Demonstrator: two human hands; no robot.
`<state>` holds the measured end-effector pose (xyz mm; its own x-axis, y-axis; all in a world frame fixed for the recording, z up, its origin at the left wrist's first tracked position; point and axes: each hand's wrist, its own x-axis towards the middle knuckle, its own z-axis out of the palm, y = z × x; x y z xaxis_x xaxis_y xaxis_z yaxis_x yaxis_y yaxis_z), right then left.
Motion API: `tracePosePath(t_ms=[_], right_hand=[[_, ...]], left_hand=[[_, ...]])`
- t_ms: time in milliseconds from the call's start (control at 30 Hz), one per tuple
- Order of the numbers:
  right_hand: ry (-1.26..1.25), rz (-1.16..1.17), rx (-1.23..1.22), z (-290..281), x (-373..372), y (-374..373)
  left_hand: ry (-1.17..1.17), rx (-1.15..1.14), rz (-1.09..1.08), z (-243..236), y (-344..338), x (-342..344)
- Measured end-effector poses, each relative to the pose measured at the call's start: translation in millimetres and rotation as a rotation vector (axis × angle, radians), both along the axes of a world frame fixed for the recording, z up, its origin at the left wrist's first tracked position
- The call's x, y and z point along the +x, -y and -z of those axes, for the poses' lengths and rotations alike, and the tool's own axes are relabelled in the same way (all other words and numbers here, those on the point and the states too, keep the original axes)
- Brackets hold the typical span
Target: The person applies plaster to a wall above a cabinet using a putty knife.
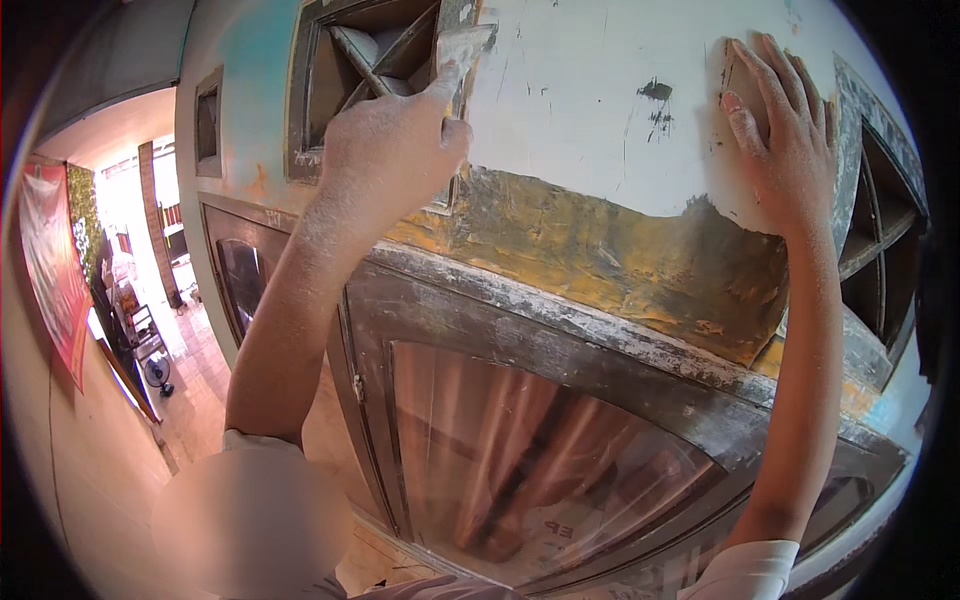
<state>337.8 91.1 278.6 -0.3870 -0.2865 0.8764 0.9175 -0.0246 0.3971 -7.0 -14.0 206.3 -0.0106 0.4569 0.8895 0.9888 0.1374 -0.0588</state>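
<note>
Dust coats my left hand [395, 140], which is raised to the wall and closed around a putty knife [465, 48]. One finger stretches along its whitish, smeared blade. The blade lies against the wall at the edge of a dark wooden vent frame [308, 90]. The putty knife's handle is mostly hidden in my grip. Further right, my right hand [785, 130] is open, fingers stretched, its palm against the white wall surface [580, 100]. Below the white area, a ragged patch of bare yellow-brown wall [610, 250] shows where the coating ends.
Under the patch runs a worn wooden door frame [560, 315] with a glass panel [540, 450] reflecting pinkish drapes. Another crossed-bar vent [880, 235] stands at the right. Through an opening at the left, a fan [157, 371] stands on the floor near a hanging red sheet [55, 260].
</note>
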Motion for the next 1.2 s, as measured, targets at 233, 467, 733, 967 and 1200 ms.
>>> tracePosePath(t_ms=[233, 467, 733, 967, 1200], right_hand=[[-0.026, 0.056, -0.004, 3.2, -5.7, 0.9], [-0.053, 0.034, -0.018, 3.4, -7.3, 4.7], [-0.050, 0.056, -0.025, 3.6, -6.9, 2.9], [-0.053, 0.046, -0.048, 4.4, -11.9, 5.0], [-0.061, 0.063, -0.046, 3.3, -8.2, 4.8]], left_hand=[[0.066, -0.122, -0.047, -5.8, 12.5, 8.1], [0.065, -0.067, -0.062, 1.7, 7.1, 10.0], [0.063, -0.039, -0.061, 4.1, 4.7, 9.9], [0.064, -0.052, -0.099, -5.3, 5.0, 7.0], [0.053, -0.052, -0.152, 3.3, 4.7, 23.4]])
